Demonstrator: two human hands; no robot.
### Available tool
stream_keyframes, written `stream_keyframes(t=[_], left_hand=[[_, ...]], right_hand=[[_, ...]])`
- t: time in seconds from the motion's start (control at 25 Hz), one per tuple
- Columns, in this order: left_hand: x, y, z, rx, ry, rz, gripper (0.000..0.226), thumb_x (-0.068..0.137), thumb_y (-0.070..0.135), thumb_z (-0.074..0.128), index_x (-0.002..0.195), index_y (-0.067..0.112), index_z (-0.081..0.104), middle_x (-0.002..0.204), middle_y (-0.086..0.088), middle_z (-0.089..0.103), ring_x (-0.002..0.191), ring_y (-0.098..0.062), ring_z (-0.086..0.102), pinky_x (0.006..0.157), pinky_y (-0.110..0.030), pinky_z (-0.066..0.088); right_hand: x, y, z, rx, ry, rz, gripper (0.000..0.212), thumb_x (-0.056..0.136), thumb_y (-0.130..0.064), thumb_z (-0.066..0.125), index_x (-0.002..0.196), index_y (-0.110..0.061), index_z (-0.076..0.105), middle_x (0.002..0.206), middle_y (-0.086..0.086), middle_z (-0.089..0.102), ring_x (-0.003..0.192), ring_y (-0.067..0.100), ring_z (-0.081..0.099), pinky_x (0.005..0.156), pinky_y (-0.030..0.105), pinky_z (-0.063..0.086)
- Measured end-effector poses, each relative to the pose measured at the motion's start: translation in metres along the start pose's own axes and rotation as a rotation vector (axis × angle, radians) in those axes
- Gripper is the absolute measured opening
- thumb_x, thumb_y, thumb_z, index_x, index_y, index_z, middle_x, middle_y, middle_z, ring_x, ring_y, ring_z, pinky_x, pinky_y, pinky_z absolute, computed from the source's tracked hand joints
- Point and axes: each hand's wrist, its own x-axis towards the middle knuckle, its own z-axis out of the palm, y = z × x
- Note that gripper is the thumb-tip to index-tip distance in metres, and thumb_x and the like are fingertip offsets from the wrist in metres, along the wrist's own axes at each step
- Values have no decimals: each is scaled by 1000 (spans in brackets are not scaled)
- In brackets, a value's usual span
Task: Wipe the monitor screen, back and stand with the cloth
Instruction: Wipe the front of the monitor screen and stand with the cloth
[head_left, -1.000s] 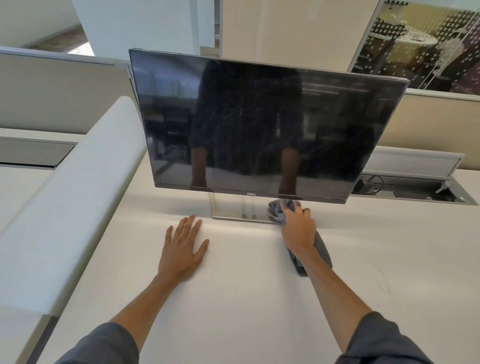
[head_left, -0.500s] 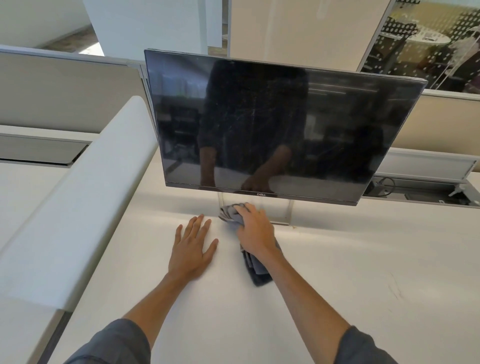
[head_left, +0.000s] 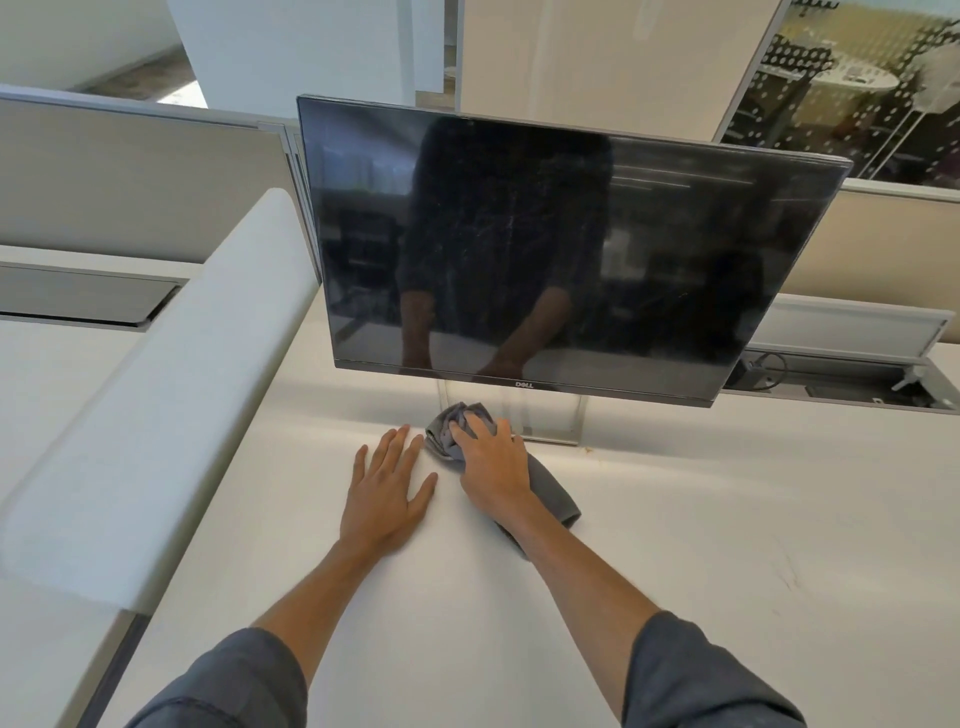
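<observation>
A black monitor (head_left: 545, 254) with a dark, smeared screen stands on a white desk (head_left: 701, 545). Its silver stand base (head_left: 550, 418) shows just under the lower bezel. My right hand (head_left: 493, 467) presses a grey cloth (head_left: 553, 493) onto the left end of the stand base, the cloth bunched under my fingers and trailing toward me. My left hand (head_left: 387, 491) lies flat on the desk, fingers spread, just left of the cloth and holding nothing. The monitor's back is hidden.
A padded white divider (head_left: 156, 415) runs along the desk's left side. Behind the monitor at right an open cable tray (head_left: 841, 379) holds cables. Grey partition panels (head_left: 130, 182) stand at the back, and a glass wall (head_left: 857, 88) is far right.
My right hand has slid the cloth leftward along the stand base, from its right end to its left end. My left hand has stayed flat on the desk.
</observation>
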Motion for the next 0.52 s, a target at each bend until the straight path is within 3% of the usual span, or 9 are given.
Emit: stream_keyframes(t=[0.2, 0.4, 0.52], left_hand=[[-2, 1, 0, 12, 5, 4, 68, 91, 57, 17, 147, 22, 34, 158, 1, 23, 147, -17, 16, 119, -43, 9], [-4, 10, -5, 105, 22, -7, 62, 93, 50, 24, 133, 12, 54, 144, -9, 48, 135, -26, 42, 111, -47, 28], [-6, 20, -4, 122, 42, -21, 61, 94, 47, 25, 127, 9, 58, 139, -12, 53, 131, -28, 47, 107, -49, 35]], right_hand=[[-26, 42, -5, -25, 4, 114, 58, 97, -25, 51, 149, -28, 26, 158, -1, 22, 137, 31, 25, 108, 42, 33], [-45, 89, -11, -43, -1, 219, 60, 97, -26, 52, 150, -28, 24, 159, -2, 20, 136, 30, 27, 106, 41, 35], [-53, 106, -15, -43, -22, 220, 60, 97, -26, 53, 150, -29, 25, 159, -2, 20, 133, 29, 30, 104, 40, 37]])
